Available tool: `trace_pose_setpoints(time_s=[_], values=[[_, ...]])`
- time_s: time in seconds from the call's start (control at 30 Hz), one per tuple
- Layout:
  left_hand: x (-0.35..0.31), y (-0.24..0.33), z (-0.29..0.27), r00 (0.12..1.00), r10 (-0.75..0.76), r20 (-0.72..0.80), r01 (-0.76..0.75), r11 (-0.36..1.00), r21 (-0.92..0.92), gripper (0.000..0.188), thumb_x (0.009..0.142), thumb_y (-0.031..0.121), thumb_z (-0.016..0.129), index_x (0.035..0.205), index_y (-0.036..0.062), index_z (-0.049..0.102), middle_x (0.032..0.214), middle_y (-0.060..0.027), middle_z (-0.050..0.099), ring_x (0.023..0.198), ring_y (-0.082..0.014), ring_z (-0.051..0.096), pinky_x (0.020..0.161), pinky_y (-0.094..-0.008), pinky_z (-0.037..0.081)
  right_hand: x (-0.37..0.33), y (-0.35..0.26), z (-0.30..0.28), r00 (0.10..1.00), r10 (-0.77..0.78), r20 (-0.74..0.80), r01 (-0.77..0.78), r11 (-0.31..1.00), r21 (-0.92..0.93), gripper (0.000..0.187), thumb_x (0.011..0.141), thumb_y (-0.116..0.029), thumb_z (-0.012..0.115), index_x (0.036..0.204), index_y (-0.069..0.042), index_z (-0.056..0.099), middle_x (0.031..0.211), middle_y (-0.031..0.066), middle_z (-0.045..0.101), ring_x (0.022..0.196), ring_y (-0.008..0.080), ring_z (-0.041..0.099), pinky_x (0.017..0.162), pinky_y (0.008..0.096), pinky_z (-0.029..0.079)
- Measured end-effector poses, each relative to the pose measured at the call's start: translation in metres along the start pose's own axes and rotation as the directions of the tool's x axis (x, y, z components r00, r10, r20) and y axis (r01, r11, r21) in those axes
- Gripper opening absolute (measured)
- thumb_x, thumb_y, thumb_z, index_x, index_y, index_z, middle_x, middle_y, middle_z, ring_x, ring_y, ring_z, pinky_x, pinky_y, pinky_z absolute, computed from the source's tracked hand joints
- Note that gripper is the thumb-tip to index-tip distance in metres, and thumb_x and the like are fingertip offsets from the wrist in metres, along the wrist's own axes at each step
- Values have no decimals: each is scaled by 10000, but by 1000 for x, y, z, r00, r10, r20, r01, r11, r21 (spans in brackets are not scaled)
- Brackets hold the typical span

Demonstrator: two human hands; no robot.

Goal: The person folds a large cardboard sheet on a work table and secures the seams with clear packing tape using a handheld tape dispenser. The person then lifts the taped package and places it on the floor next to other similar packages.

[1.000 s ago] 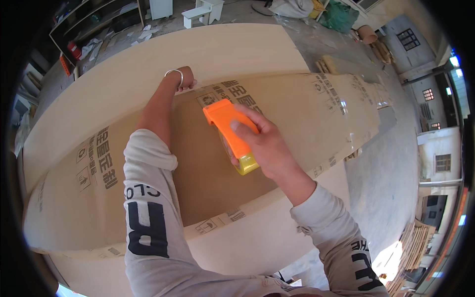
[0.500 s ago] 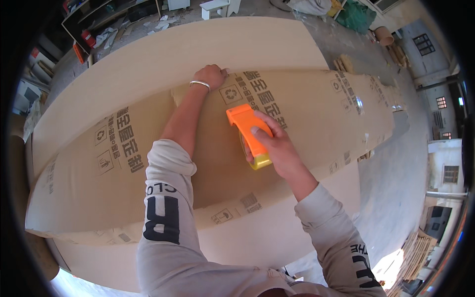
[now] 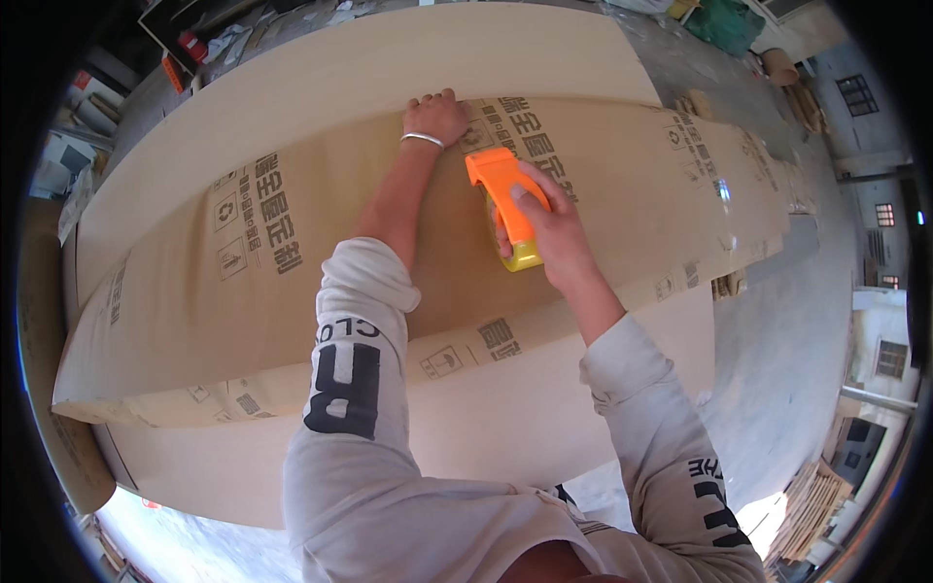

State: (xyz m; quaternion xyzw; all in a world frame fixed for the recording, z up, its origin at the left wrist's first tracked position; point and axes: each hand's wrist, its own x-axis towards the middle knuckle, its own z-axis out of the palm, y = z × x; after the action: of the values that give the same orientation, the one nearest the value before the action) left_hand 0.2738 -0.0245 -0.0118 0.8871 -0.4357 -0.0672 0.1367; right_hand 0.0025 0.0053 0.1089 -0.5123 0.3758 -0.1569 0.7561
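Note:
A long package wrapped in brown printed cardboard (image 3: 369,291) lies across a pale board. At its far edge, my left hand (image 3: 437,119) presses on the cardboard, with its fingers bent over the edge. A little nearer and to the right, my right hand (image 3: 556,225) is wrapped round an orange tape dispenser (image 3: 507,199) with a yellow roll of tape in it. The dispenser is over the middle of the package, tilted. Whether it touches the cardboard I cannot tell. Part of the tape roll is hidden by the dispenser and my fingers.
The pale board (image 3: 321,63) extends beyond the package on the far side and shows along the near side. A brown cardboard roll (image 3: 63,389) stands at the left end. Stacked wooden strips (image 3: 812,510) lie at the lower right, and a green bag (image 3: 724,26) is at the far right.
The whole view has shifted, so the package and both hands appear higher and slightly to the right. My left hand's fingers show more at the far edge. The right hand keeps hold of the tape dispenser.

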Motion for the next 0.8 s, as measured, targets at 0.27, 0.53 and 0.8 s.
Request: trace_pose_setpoints(time_s=[0.27,0.53,0.8], values=[[-13,12,-18,992,-129,9,129,992,12,579,1027,514,389,1255,82,700,1279,-176,701,1265,-333,604,1108,-521,381,3,-10,-1,999,-6,31,5,999,35,517,1011,-156,625,1497,-65,472,955,115,667,638,210,646,513,371,564],[-13,3,-23,990,-135,-39,132,989,-62,541,1040,466,402,1148,59,742,1207,-163,735,1231,-318,627,1106,-498,404,-1,-2,7,1000,0,12,0,1000,12,520,1025,-144,597,1517,-71,444,889,140,661,659,210,637,511,366,547],[-18,3,-7,976,-123,-179,114,992,-60,501,1022,435,443,1090,50,756,1161,-153,741,1186,-324,635,1068,-490,423,-9,-5,13,1000,-8,-8,8,1000,-1,495,1048,-154,562,1522,-88,436,884,146,662,658,206,630,520,365,542]])
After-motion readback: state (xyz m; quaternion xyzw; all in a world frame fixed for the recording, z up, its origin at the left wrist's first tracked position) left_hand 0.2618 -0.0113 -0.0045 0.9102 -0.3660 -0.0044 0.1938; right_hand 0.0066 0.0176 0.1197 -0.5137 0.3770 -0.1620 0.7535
